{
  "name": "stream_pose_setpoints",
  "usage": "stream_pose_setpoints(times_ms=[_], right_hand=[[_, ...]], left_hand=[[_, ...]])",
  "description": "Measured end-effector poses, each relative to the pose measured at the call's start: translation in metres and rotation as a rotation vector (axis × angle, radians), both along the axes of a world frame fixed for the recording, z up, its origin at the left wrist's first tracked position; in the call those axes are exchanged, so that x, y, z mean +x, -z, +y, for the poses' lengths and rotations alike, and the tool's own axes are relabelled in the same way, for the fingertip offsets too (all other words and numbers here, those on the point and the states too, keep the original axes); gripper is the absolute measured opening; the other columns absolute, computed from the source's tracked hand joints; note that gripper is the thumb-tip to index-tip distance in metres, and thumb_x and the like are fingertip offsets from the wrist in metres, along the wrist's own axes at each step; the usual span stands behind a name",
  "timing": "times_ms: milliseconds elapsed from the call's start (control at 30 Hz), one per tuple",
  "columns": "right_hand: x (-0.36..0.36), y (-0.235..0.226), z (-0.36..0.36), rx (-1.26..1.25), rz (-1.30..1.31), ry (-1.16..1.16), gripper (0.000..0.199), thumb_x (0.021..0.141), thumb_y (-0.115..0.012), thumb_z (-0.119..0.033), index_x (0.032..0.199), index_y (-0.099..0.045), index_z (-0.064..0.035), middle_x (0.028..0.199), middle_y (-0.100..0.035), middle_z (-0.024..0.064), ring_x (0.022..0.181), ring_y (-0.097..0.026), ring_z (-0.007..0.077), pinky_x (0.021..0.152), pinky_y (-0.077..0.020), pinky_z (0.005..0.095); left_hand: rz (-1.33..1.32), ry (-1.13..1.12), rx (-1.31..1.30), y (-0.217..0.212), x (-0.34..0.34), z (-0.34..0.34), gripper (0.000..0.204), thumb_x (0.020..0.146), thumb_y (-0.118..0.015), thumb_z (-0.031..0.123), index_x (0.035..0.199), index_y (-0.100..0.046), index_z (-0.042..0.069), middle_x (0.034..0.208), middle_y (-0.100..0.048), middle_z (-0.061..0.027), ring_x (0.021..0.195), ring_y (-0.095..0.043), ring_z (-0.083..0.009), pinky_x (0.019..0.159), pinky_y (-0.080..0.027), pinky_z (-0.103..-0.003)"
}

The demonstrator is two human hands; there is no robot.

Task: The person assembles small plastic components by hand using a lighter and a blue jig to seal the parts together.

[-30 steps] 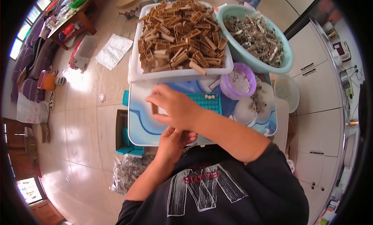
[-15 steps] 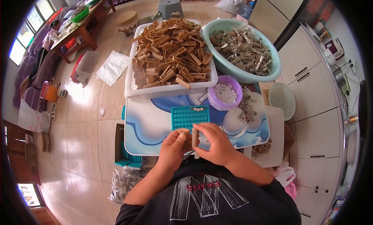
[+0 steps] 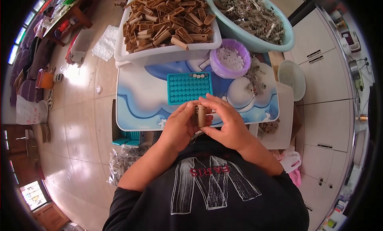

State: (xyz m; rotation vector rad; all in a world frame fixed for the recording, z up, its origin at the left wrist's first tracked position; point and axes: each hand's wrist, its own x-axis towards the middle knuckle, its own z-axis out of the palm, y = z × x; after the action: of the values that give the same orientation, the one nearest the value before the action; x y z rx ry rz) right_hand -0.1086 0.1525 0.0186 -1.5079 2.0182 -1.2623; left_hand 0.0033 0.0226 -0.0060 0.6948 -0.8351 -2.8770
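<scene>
I am looking down at a tiled floor (image 3: pixel 76 119) with a small low table (image 3: pixel 139 111) whose top is printed in blue and white clouds. Everything below I place against that table.

At the table's far left edge sits a big white tub (image 3: pixel 167 53) heaped with brown wooden pieces (image 3: pixel 167 15). At the far right edge, touching the tub's side, is a pale green basin (image 3: pixel 279 41) filled with grey metal clips (image 3: pixel 251 15). Just off the table's right side stands a white plastic container (image 3: pixel 292 74). On the table's far right part, just in front of the tub and basin, is a purple bowl (image 3: pixel 217 65) holding small white pieces (image 3: pixel 231 57). Near the middle of the table lies a teal tray (image 3: pixel 189 88) with rows of holes; a few white pieces fill the top row. Loose clips (image 3: pixel 253 77) lie on the table right of the tray. Under the table's near left corner I see teal crates (image 3: pixel 125 138) and a clear bag (image 3: pixel 123 163).

Over the table's near edge, my left hand (image 3: pixel 179 125) and right hand (image 3: pixel 225 123) meet. Both are curled closed around one small brown piece (image 3: pixel 199 114), held upright between the fingertips, just in front of the tray.
</scene>
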Motion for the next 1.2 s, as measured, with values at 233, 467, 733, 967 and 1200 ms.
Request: stream_pose_setpoints(times_ms=[233, 467, 733, 967, 1200], right_hand=[[0.002, 0.002, 0.002, 0.054, 0.251, 0.032, 0.057, 0.066, -0.072, -0.012, 0.118, -0.050, -0.0073, 0.124, -0.054, 0.0083, 0.120, -0.046, 0.0306, 0.101, -0.0326, 0.0467], [0.002, 0.004, 0.003, 0.068, 0.256, 0.018, 0.057, 0.065, -0.072, -0.011, 0.117, -0.050, -0.0080, 0.125, -0.054, 0.0073, 0.120, -0.046, 0.0299, 0.102, -0.0313, 0.0461], [0.007, 0.000, 0.009, 0.080, 0.322, 0.050, 0.057, 0.065, -0.072, -0.011, 0.117, -0.050, -0.0087, 0.125, -0.053, 0.0069, 0.119, -0.046, 0.0297, 0.102, -0.0307, 0.0481], [0.007, 0.004, 0.013, 0.076, 0.307, 0.066, 0.052, 0.067, -0.070, -0.011, 0.116, -0.051, -0.0087, 0.123, -0.055, 0.0079, 0.117, -0.048, 0.0294, 0.101, -0.0308, 0.0489], [0.009, 0.003, 0.024, -0.015, -0.022, 0.030, 0.058, 0.069, -0.074, -0.009, 0.121, -0.050, -0.0041, 0.123, -0.055, 0.0122, 0.117, -0.050, 0.0289, 0.099, -0.0369, 0.0395]], left_hand=[[-0.003, -0.010, -0.040, -0.002, 0.001, 0.009, 0.043, 0.099, -0.034, 0.031, 0.127, -0.043, 0.000, 0.111, -0.056, -0.0133, 0.099, -0.059, -0.0230, 0.086, -0.049, -0.036], [-0.024, -0.031, -0.063, -0.004, 0.001, 0.013, 0.041, 0.099, -0.033, 0.027, 0.128, -0.042, -0.001, 0.103, -0.055, -0.0095, 0.098, -0.055, -0.0193, 0.092, -0.045, -0.035], [0.038, -0.021, -0.075, -0.005, 0.001, 0.020, 0.037, 0.100, -0.031, 0.024, 0.124, -0.044, -0.001, 0.085, -0.049, -0.0034, 0.086, -0.051, -0.0145, 0.095, -0.041, -0.032], [-0.028, -0.014, -0.138, -0.015, -0.003, 0.027, 0.034, 0.098, -0.038, 0.017, 0.126, -0.043, -0.001, 0.090, -0.051, -0.0029, 0.085, -0.050, -0.0101, 0.088, -0.043, -0.026], [0.029, 0.019, -0.367, 0.002, 0.008, 0.032, 0.042, 0.093, -0.045, 0.002, 0.133, -0.034, -0.002, 0.113, -0.057, -0.0104, 0.107, -0.055, -0.0183, 0.089, -0.044, -0.027]])
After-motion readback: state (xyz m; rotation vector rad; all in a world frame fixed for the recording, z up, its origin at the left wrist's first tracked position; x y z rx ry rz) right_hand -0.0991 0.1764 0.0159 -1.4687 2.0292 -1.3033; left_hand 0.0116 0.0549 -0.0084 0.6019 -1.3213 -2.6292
